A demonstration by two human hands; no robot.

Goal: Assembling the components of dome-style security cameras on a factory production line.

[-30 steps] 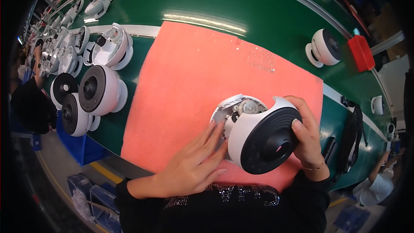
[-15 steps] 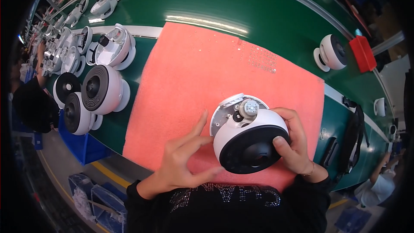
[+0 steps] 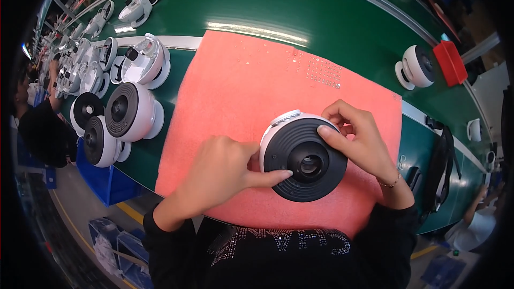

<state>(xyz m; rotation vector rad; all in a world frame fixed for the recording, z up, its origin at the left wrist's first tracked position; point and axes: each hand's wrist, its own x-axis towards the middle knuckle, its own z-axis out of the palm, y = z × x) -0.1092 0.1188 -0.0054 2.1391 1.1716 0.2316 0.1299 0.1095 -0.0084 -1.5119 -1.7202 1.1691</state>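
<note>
A round white device (image 3: 324, 182) with a black, ring-grooved front and a lens-like centre is held low over the pink cloth (image 3: 230, 91). Its black face is turned up toward me, and the inside is out of sight. My left hand (image 3: 222, 166) grips its left side, the thumb lying across the black front and the fingers mostly hidden behind. At the upper right rim, my right hand (image 3: 356, 136) pinches the edge, thumb on the front and fingers curled at the back.
Small screws (image 3: 324, 72) lie in rows on the cloth's far part. Similar white devices (image 3: 144, 109) crowd the left, several opened up. Another device (image 3: 415, 67) and a red bin (image 3: 450, 63) stand at the far right. A black strap (image 3: 441, 166) lies right; people are at left and right.
The device has been closed up or tilted so its black front faces me and its inner parts no longer show. My left thumb came onto the front; my right hand moved up the rim.
</note>
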